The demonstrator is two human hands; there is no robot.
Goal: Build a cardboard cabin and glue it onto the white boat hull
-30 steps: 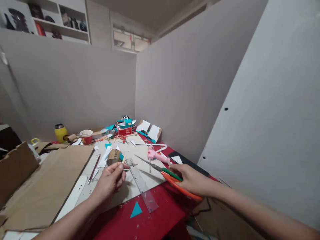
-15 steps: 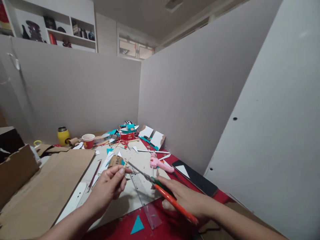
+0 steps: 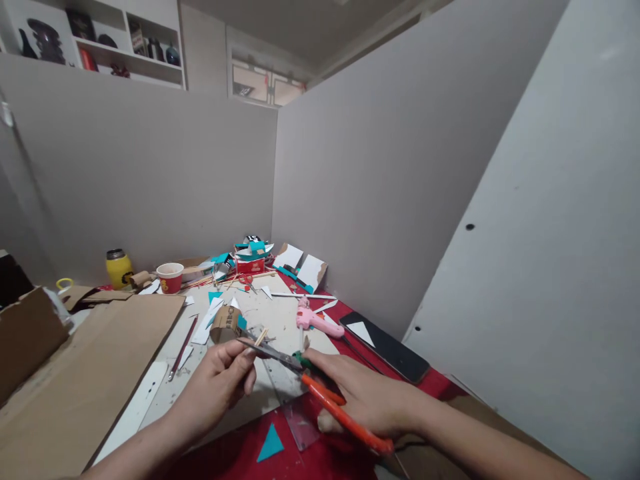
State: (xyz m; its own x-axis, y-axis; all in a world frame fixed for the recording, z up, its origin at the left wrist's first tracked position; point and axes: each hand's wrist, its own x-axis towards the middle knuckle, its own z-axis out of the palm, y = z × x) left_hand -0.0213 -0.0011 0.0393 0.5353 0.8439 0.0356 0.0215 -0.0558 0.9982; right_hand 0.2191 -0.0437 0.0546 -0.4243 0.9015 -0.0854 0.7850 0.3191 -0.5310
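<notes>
Between the thumb and fingers of my left hand (image 3: 225, 373) are thin wooden sticks (image 3: 262, 336), their tips poking up. My right hand (image 3: 360, 390) is closed around the handles of large scissors (image 3: 330, 403) with orange and green grips. The blades reach left across the sticks just above my left fingertips; whether they press on the wood I cannot tell. Behind the hands stands a curled brown cardboard piece (image 3: 226, 323). A clear ruler (image 3: 301, 427) lies below the scissors, partly hidden by them, with a teal paper triangle (image 3: 271, 443) beside it.
A pink glue gun (image 3: 320, 323) and a black phone (image 3: 395, 353) lie at the right. A cardboard sheet (image 3: 120, 360) covers the left side, near a pencil (image 3: 183, 348). A paper cup (image 3: 171, 279) and yellow bottle (image 3: 119, 269) stand behind. Grey partitions (image 3: 200, 173) enclose the table.
The scissor blades have swung flatter and moved left, now crossing the sticks at my left fingertips. My view has shifted slightly, so the scene sits a little higher and further left.
</notes>
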